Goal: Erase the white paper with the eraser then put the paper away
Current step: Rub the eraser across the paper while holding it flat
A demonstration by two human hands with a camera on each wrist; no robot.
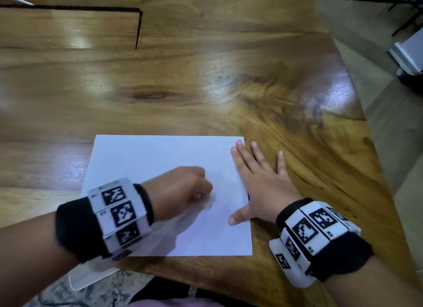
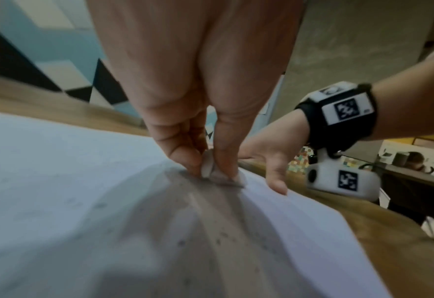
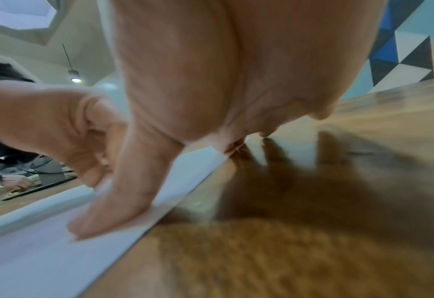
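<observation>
A flat rectangular sheet of white paper [image 1: 164,160] lies near the front edge of a glossy, honey-brown wooden table [image 1: 206,78] with dark swirling grain and a few small scratches past the sheet's far right corner. The left hand [image 1: 180,190] is curled over the middle of the sheet; the left wrist view shows its thumb and fingertips [image 2: 185,161] pinching a small pale rounded eraser [image 2: 208,167] whose lower end touches the paper, with faint grey specks scattered on the sheet nearer the camera. The right hand [image 1: 258,181] lies spread with fingers straight along the paper's right edge: the thumb and the two fingers nearest it press on the sheet, the other fingers rest on bare wood just beside it. The two hands are close but not touching. Each wrist wears a black band carrying white blocks printed with black square markers [image 1: 119,213].

At the back left, a lighter rectangular wooden panel [image 1: 68,27] with a dark edge lies in the tabletop. A pale flat object [image 1: 91,277] pokes out under the left forearm at the table's front edge. To the right, the table ends at a grey floor [image 1: 389,123]. The wrist views show a wall of blue, black and white triangles [image 2: 57,60], a hanging lamp [image 3: 74,76] and another person [image 2: 417,161] seated at a far counter.
</observation>
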